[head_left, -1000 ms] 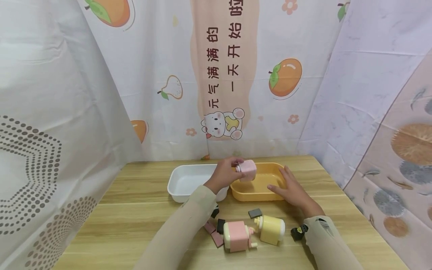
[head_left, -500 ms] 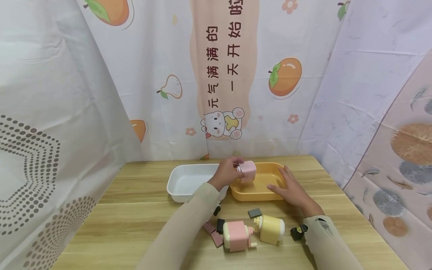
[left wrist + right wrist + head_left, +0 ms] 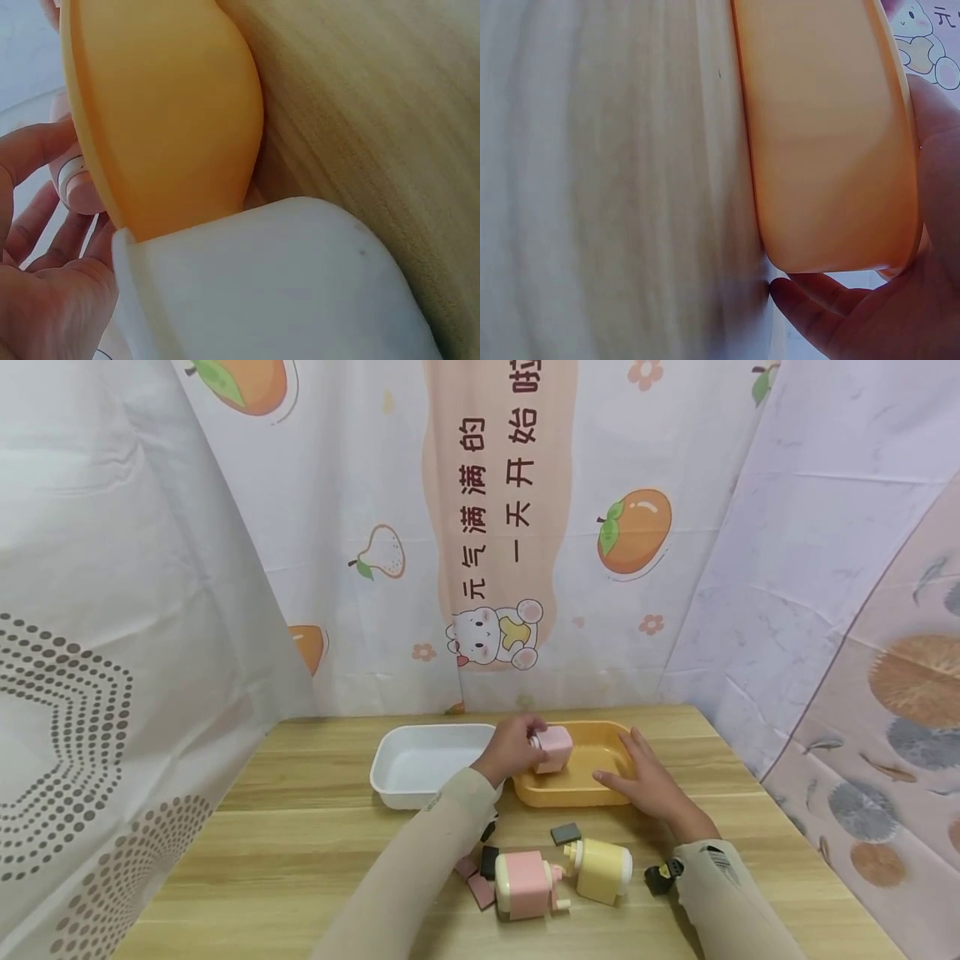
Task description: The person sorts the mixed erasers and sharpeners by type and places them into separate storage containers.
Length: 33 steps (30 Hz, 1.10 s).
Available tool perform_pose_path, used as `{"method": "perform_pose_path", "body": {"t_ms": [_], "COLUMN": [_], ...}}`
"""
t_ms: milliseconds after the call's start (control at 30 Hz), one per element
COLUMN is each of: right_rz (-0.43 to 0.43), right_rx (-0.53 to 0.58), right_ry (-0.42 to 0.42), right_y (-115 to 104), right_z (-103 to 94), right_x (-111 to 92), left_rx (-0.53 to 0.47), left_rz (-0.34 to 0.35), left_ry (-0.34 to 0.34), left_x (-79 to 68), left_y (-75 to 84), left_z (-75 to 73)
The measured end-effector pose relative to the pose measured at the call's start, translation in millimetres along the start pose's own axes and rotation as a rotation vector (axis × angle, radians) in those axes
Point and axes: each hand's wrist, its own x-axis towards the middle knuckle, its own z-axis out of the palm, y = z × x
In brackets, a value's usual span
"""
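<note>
In the head view, my left hand (image 3: 512, 749) holds a pale pink boxy pencil sharpener (image 3: 557, 750) inside the left part of the orange tray (image 3: 573, 797). The left wrist view shows the fingers around the sharpener's pink knob and white ring (image 3: 81, 187), beyond the tray rim; the body is mostly hidden. My right hand (image 3: 651, 783) grips the tray's right end, thumb over the rim and fingers around the outer wall, as the right wrist view also shows. A white tray (image 3: 390, 797) stands against the orange one on the left, partly behind my left forearm.
Nearer me lie a pink crank sharpener (image 3: 528, 885) and a yellow one (image 3: 602, 870). Around them are a grey block (image 3: 566, 834), a black block (image 3: 490, 862) and pink flat pieces (image 3: 482, 890). A curtain (image 3: 360, 643) hangs behind the table.
My left hand has moved down and slightly right with the pink sharpener, lowering it into the orange tray. The right hand keeps its place on the tray.
</note>
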Motion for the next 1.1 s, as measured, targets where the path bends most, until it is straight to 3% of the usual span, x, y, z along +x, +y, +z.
{"method": "perform_pose_path", "body": {"t_ms": [400, 1100], "right_rz": [0.003, 0.007], "right_rx": [-0.008, -0.012], "right_ry": [-0.002, -0.003], "right_y": [-0.5, -1.7], "right_z": [-1.0, -0.7], "right_x": [-0.5, -0.7], "left_rx": [0.052, 0.122], "left_rz": [0.046, 0.011], "left_ry": [0.005, -0.011], "left_x": [3.0, 9.2], "left_y": [0.1, -0.8], "left_z": [3.5, 6.4]}}
